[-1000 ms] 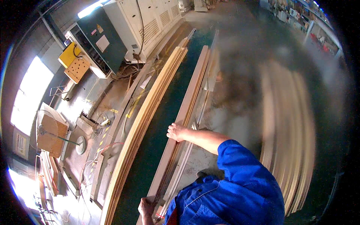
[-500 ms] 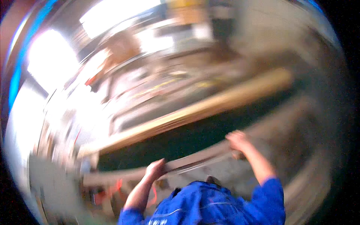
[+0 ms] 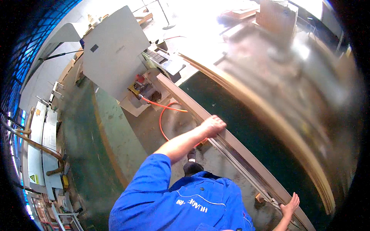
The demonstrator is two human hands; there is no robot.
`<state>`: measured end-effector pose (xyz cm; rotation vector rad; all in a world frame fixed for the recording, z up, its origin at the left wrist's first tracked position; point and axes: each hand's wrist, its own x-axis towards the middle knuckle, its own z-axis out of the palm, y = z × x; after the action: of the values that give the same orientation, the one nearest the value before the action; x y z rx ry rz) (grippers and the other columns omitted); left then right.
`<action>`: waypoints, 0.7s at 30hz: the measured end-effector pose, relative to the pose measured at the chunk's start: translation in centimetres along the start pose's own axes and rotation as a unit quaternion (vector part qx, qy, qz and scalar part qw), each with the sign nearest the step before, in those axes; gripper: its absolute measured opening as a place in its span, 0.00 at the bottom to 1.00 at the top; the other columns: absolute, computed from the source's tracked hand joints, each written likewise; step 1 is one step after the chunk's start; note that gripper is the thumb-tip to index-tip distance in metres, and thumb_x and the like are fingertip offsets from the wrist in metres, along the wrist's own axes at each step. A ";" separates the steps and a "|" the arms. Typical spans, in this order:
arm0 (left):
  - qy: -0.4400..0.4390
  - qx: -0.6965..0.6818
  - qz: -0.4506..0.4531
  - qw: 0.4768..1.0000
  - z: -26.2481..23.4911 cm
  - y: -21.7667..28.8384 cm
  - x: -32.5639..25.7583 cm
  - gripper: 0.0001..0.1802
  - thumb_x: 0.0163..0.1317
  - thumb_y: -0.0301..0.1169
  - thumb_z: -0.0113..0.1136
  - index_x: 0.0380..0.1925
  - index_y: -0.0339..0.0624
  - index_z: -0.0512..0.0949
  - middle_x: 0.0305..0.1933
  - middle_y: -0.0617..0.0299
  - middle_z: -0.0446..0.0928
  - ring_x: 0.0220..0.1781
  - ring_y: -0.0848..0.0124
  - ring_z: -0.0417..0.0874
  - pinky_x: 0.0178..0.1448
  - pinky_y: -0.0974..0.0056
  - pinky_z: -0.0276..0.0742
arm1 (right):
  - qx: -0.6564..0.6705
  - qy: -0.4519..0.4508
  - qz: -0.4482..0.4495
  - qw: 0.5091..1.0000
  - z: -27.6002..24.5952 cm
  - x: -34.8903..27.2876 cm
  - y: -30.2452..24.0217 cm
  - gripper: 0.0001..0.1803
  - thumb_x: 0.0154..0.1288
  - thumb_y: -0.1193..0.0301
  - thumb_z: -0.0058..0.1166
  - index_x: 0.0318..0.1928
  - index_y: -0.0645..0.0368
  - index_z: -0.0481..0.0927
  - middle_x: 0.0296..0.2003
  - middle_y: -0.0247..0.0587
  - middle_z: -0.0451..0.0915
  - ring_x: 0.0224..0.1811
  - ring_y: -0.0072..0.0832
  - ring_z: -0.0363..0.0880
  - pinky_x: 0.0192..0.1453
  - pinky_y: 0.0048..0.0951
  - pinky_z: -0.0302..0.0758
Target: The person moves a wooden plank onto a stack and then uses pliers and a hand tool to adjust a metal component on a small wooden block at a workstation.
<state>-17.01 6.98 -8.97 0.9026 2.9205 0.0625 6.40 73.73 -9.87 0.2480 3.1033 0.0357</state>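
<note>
A long, narrow wooden board (image 3: 235,144) runs diagonally from a grey machine down to the lower right. My left hand (image 3: 212,125) is closed over its edge about halfway along, with the blue sleeve of my jacket behind it. My right hand (image 3: 290,204) grips the board's near end at the lower right, fingers spread over the edge. The board lies roughly level, above a dusty concrete floor. My shoe shows just below my left forearm.
A grey machine (image 3: 115,50) with a large flat panel stands at the board's far end. An orange hose (image 3: 166,111) loops across the floor beside it. A blurred stack of long wooden strips (image 3: 277,119) lies right of a dark green floor strip (image 3: 246,119). Benches line the far left.
The view has swung round sharply, so the board now runs from upper middle to lower right. Both hands are still on the board, the left one farther along it.
</note>
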 end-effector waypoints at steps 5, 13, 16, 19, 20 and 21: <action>-0.070 0.023 -0.055 0.996 -3.4 -16.1 -4.1 0.34 0.41 0.50 0.79 0.46 0.43 0.80 0.50 0.56 0.82 0.60 0.59 0.80 0.68 0.53 0.69 | 0.180 0.227 0.154 0.945 3.2 -2.3 -12.6 0.39 0.63 0.61 0.67 0.71 0.59 0.66 0.68 0.53 0.69 0.71 0.47 0.67 0.75 0.45 0.63; -0.254 -0.054 -0.006 0.966 -3.0 -35.2 -0.8 0.29 0.60 0.58 0.66 0.42 0.41 0.83 0.37 0.50 0.84 0.36 0.57 0.83 0.42 0.55 0.81 | 0.672 0.176 0.392 0.603 7.7 -6.5 -38.1 0.19 0.70 0.54 0.55 0.48 0.57 0.81 0.38 0.32 0.79 0.39 0.25 0.76 0.42 0.30 0.72; -0.311 -0.021 0.049 0.949 -1.6 -36.0 4.4 0.29 0.60 0.58 0.66 0.42 0.41 0.83 0.37 0.51 0.83 0.35 0.58 0.83 0.42 0.55 0.80 | 0.624 0.179 0.489 0.583 4.6 -6.9 -46.3 0.17 0.69 0.59 0.55 0.50 0.56 0.81 0.44 0.35 0.79 0.44 0.30 0.78 0.47 0.38 0.75; -0.306 0.045 0.025 0.951 -0.1 -32.0 7.9 0.29 0.60 0.58 0.66 0.41 0.41 0.83 0.36 0.51 0.83 0.35 0.58 0.82 0.41 0.55 0.80 | 0.708 0.200 0.461 0.497 4.4 -1.7 -52.9 0.35 0.63 0.48 0.62 0.62 0.56 0.69 0.41 0.35 0.79 0.37 0.23 0.76 0.38 0.31 0.74; -0.264 0.049 0.051 0.962 0.2 -31.0 7.8 0.29 0.60 0.58 0.66 0.41 0.41 0.83 0.36 0.51 0.83 0.35 0.58 0.82 0.41 0.55 0.80 | 0.743 0.186 0.435 0.474 4.7 0.7 -54.7 0.41 0.62 0.45 0.64 0.65 0.56 0.66 0.40 0.34 0.80 0.34 0.21 0.75 0.35 0.28 0.73; -0.253 0.052 0.051 0.965 0.5 -30.3 7.9 0.29 0.60 0.58 0.66 0.41 0.41 0.83 0.36 0.51 0.83 0.35 0.58 0.82 0.41 0.55 0.79 | 0.754 0.165 0.453 0.447 5.2 3.2 -55.8 0.48 0.60 0.41 0.67 0.69 0.56 0.62 0.39 0.34 0.80 0.32 0.19 0.74 0.32 0.26 0.73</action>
<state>-40.49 -13.52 -11.91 0.9208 2.4206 -0.2752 -5.40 19.24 -16.53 1.8266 1.5489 -2.6769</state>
